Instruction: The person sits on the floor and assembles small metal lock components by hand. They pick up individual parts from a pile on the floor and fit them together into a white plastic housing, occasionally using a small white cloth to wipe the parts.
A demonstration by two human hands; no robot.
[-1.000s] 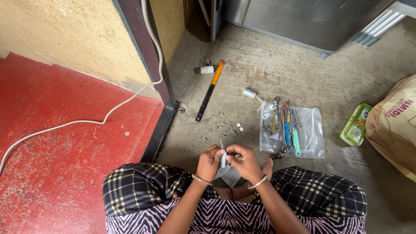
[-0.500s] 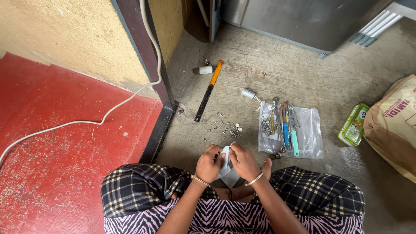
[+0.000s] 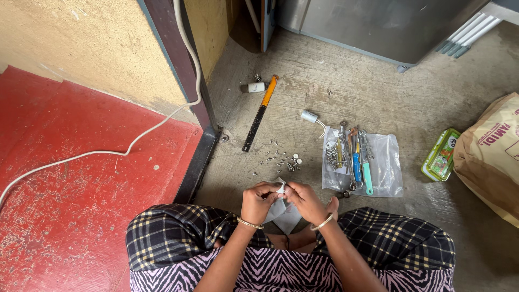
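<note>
Checked cloth is covering your crossed legs at the bottom of the view, w/ a striped garment nearer still. Just above your lap, your left hand (image 3: 258, 201) and right hand (image 3: 304, 201) are meeting fingertip to fingertip, both pinching a small white piece (image 3: 280, 188) between them; the piece is too small to tell what it is. A pale grey sheet (image 3: 283, 215) is lying under your hands, on the floor between your knees.

Just beyond your hands, loose screws and small round metal bits (image 3: 283, 157) are lying scattered on the concrete floor (image 3: 378, 97). To their right, a clear plastic bag (image 3: 385, 166) is carrying hand tools (image 3: 354, 157), incl. ones w/ blue and teal handles. Further right, a green tin (image 3: 443, 155) is sitting beside a brown paper sack (image 3: 489, 151).

Past the screws, an orange-and-black ruler (image 3: 260, 112) is lying at a slant, w/ a small white cylinder (image 3: 254, 87) by its far end and a white plug w/ a short wire (image 3: 311, 117) to its right. On your left, a white cable (image 3: 162, 121) is trailing over the red floor (image 3: 70, 205) and up the dark door frame (image 3: 181, 59). A grey metal cabinet (image 3: 378, 21) is standing farthest off.
</note>
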